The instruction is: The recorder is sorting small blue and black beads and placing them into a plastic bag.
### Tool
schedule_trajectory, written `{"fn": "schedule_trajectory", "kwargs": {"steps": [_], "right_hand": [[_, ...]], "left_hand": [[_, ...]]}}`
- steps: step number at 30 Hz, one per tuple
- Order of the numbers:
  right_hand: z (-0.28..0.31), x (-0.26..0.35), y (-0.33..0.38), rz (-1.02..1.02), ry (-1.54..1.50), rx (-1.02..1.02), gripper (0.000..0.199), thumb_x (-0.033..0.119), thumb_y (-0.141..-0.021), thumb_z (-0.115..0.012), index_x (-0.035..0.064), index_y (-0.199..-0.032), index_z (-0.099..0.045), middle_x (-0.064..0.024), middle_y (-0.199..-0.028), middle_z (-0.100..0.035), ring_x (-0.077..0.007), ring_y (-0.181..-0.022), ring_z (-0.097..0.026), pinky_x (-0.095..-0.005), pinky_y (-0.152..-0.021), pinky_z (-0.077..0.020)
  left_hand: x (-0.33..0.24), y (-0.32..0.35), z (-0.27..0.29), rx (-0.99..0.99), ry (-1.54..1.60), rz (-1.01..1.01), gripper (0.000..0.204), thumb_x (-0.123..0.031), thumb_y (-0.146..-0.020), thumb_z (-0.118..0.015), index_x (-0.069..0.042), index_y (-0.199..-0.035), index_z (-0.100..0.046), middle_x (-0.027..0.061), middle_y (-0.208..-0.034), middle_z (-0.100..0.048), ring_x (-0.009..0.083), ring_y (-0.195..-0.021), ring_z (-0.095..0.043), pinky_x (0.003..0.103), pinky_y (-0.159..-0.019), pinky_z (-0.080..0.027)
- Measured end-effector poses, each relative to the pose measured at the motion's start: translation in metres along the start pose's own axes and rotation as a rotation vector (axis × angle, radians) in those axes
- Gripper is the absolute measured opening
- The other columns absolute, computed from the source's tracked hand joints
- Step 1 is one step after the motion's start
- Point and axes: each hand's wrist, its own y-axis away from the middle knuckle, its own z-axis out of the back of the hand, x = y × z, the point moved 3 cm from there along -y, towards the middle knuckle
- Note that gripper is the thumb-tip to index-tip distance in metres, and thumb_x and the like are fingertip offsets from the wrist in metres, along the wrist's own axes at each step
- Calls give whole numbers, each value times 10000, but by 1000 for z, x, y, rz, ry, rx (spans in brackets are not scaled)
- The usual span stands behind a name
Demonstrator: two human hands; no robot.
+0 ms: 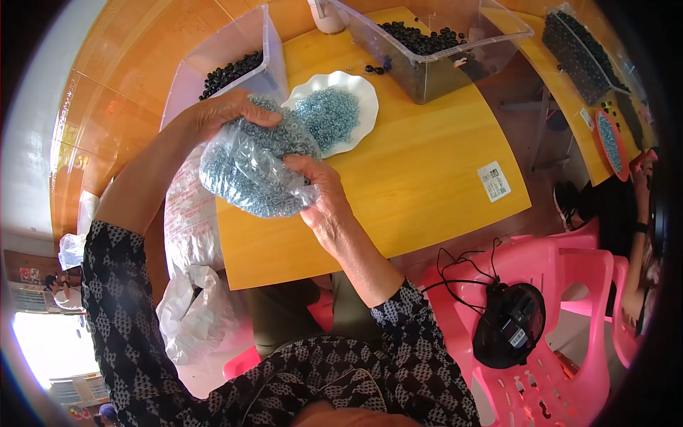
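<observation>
Here, both hands [235, 110] [327, 203] (half-closed) hold a clear bag [245, 181] of bluish bits [267, 142].

Bright | window [57, 350] lower-left blown out | glare on bag [245, 167] | edges curved, dark

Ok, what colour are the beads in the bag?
The bagged beads are greyish blue; head view shows best.

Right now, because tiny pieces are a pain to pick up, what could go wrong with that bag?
1. The thin, clear bag is supported only by the left hand and right hand; a slipped grip could spill its small bluish pieces.
2. In this view the bag overlaps the wavy-edged white plate, so a bump might scatter the bluish pile across the yellow table.
</observation>
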Motion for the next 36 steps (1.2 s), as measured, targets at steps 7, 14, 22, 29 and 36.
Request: {"fn": "schedule_trajectory", "kwargs": {"steps": [7, 14, 22, 29, 36], "right_hand": [[-16, -9, 4, -7, -171, 23, 461, 203, -844, -606, 30, -1238, -440, -105, -1128, -569, -240, -1008, -580, -392, -872, -495], [-15, -7, -10, -23, -29, -30, 447, 250, -866, -586, 34, -1232, -448, -113, -1143, -564, -232, -1015, -577, -386, -863, -500], [-14, -6, -18, 67, -221, -46, 403, 242, -902, -517, 34, -1239, -440, -108, -1159, -557, -234, -1069, -546, -409, -926, -455], [-28, -1, -22, 78, -145, 61, 376, 222, -896, -504, 37, -1220, -453, -104, -1149, -562, -219, -1056, -552, -384, -904, -460], [-22, 6, -30, 161, -216, 52, 365, 245, -888, -520, 49, -1192, -471, -93, -1131, -561, -220, -1036, -552, -391, -881, -465]], "left_hand": [[7, -17, 9, -45, -177, 22, 389, -12, -651, -743, 80, -1004, -608, 162, -890, -657, 223, -768, -651, 308, -701, -532], [-4, -13, 12, -144, -251, -163, 352, -52, -677, -739, 64, -988, -620, 140, -845, -656, 211, -712, -648, 311, -674, -537], [-15, -16, 4, -29, -151, 16, 371, -132, -724, -729, 29, -1034, -603, 121, -940, -642, 186, -809, -633, 314, -747, -519], [-26, -22, 14, -140, -310, -41, 418, -8, -654, -748, 47, -1041, -598, 133, -889, -647, 216, -776, -635, 322, -719, -518], [-31, -44, 21, -199, -507, -71, 405, -116, -643, -784, 78, -960, -626, 122, -790, -650, 204, -675, -622, 315, -640, -495]]}}
